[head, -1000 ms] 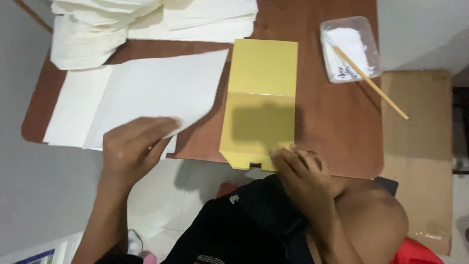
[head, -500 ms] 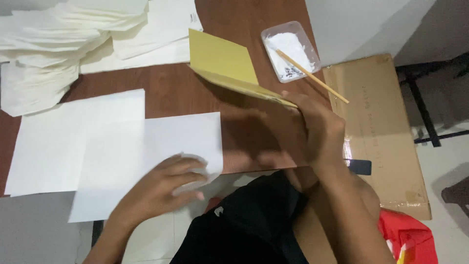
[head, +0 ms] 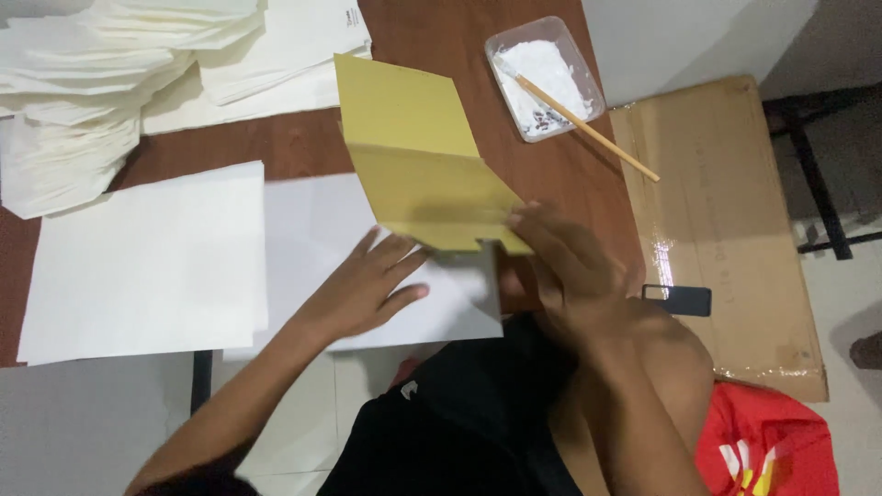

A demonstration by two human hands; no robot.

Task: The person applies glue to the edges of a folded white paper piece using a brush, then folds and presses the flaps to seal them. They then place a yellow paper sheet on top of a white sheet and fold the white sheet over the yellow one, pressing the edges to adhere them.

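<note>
Yellow folded card (head: 413, 156), envelope-like, mustard colour, crease across the middle, upper panel lighter, lower panel in shadow, small notch cut in the lower edge. Tilted, raised off the brown table (head: 441, 37), over the middle white sheet (head: 312, 230). Held at the lower right corner by right hand (head: 570, 266), fingers curled on the edge; thumb side hidden behind the card, so exact pinch unclear. Left hand (head: 363, 285) flat, fingers spread wide, pressing on that white sheet just below the card's lower edge, gripping nothing.

Second white sheet (head: 147, 257) to the left, overlapping the first, hanging past the table's near edge. Stack of cream folded papers (head: 83, 83) at upper left, cut off by the frame top and left. Further back, more flat white sheets (head: 285, 55), partly under the card.

Clear plastic tray (head: 547, 78) with white paste at upper right of table; thin wooden stick (head: 588, 129) resting in it, far end sticking out over the table edge. Brown cardboard sheet (head: 726, 220) on the floor to the right, small dark flat rectangular thing (head: 678, 299) lying on it, kind hard to make out. Red bag (head: 772, 450) at lower right, cut off by the frame. Black-clothed torso (head: 459, 432) at bottom, motion blur on both hands.
</note>
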